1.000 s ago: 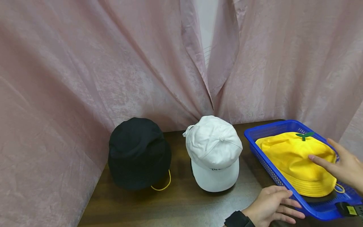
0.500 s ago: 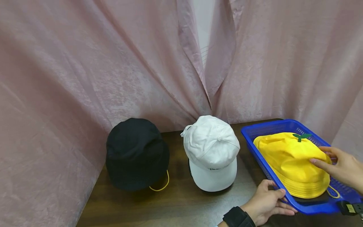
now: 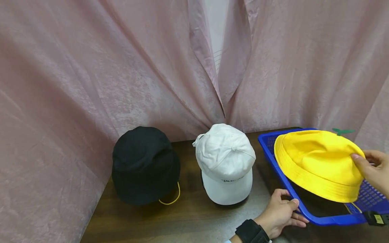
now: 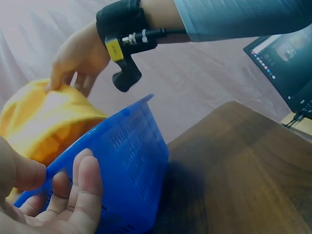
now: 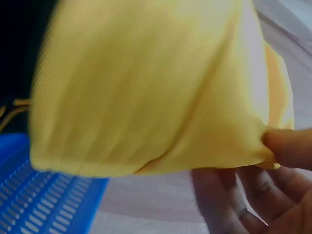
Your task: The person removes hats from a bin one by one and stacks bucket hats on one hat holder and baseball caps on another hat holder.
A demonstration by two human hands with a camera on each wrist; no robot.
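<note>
- right hand (image 3: 372, 170) — cut off by the head view's right edge, wrist out of frame
- yellow hat (image 5: 146, 92) blurred in the right wrist view, top cropped
- yellow hat hides most of the blue basket (image 3: 322, 220) floor in the head view
- white cap (image 3: 225, 162) lettering too small to read
- left hand (image 4: 53, 195) cut off at the left wrist view's bottom corner
- laptop screen (image 4: 287, 58) cropped, content unreadable

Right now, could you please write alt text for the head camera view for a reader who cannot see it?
A right hand lifts a yellow bucket hat out of a blue basket while the left hand grips the basket's near rim. On the dark wooden table beside it sit a white cap and a black bucket hat, before pink curtains.
</note>
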